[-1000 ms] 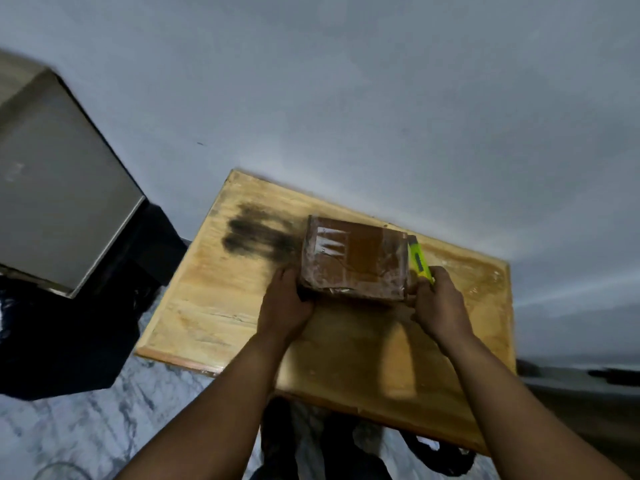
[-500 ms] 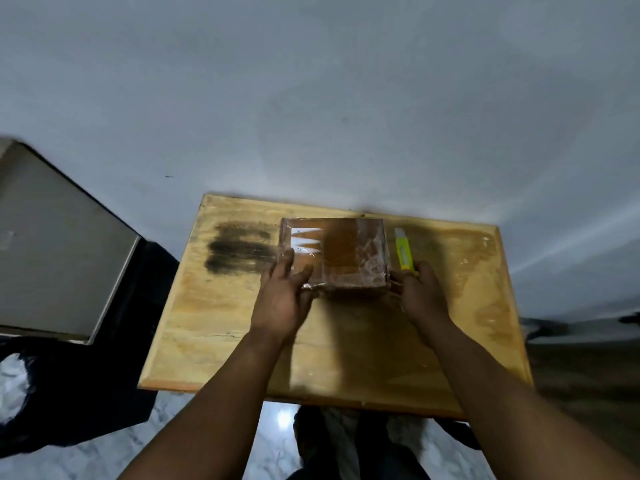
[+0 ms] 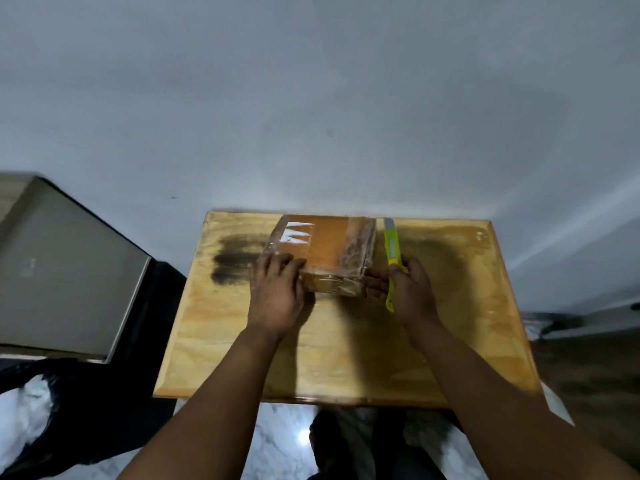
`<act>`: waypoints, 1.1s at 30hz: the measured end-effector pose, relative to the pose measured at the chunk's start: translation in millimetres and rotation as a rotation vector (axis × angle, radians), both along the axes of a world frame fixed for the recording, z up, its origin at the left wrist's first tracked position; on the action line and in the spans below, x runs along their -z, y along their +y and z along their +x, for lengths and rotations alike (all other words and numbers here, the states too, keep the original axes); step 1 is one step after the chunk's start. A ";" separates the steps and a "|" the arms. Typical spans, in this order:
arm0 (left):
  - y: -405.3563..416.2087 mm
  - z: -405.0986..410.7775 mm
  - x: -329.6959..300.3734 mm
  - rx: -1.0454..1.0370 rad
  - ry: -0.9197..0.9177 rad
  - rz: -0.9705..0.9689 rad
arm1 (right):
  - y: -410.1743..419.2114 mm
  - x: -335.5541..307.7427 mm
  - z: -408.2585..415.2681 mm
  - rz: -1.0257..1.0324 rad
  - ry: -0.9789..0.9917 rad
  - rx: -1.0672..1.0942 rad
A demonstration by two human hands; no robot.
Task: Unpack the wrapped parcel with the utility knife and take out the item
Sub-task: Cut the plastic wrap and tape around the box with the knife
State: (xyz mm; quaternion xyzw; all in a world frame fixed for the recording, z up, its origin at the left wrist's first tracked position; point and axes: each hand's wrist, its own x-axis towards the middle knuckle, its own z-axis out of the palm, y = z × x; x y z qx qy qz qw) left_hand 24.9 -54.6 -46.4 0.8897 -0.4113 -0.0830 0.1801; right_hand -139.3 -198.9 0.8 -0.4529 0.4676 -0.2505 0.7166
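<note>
white label on parcel (image 3: 320,252), print too small to read

- Wooden table (image 3: 346,358): pale, glossy, rectangular top that lies beneath both hands, its far edge close to the wall.
- Black smudge (image 3: 235,263): dark smear on the table top, just left of the left hand.
- Grey wall (image 3: 311,98): plain surface that rises beyond both hands.
- Grey box-like object (image 3: 62,271): flat-faced, with a light rim, well to the left of the left hand, off the table.
- Black material (image 3: 90,403): dark mass below the grey object, left of the left forearm.
- Marble floor (image 3: 277,445): white, grey-veined, with a bright glint, visible below the table's near edge, between the two forearms.
</note>
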 end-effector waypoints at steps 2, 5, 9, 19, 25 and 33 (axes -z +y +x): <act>2.3 -6.7 1.7 0.062 0.030 0.033 | 7.9 3.9 0.0 0.026 -0.016 -0.001; 3.2 -22.1 4.9 0.131 0.070 0.109 | 20.8 12.4 1.7 0.064 -0.021 -0.014; 3.9 -30.2 9.7 0.152 0.039 0.215 | 32.3 26.9 -3.3 0.137 0.004 -0.023; 5.5 -40.1 17.4 0.200 -0.071 0.344 | 39.6 59.0 -27.5 0.220 0.117 0.013; 1.6 -35.0 20.2 0.207 -0.041 0.296 | 30.4 69.9 -32.8 0.251 0.167 0.029; 2.9 -32.4 18.1 0.170 -0.113 0.301 | 20.4 57.2 -33.6 0.115 0.263 -0.074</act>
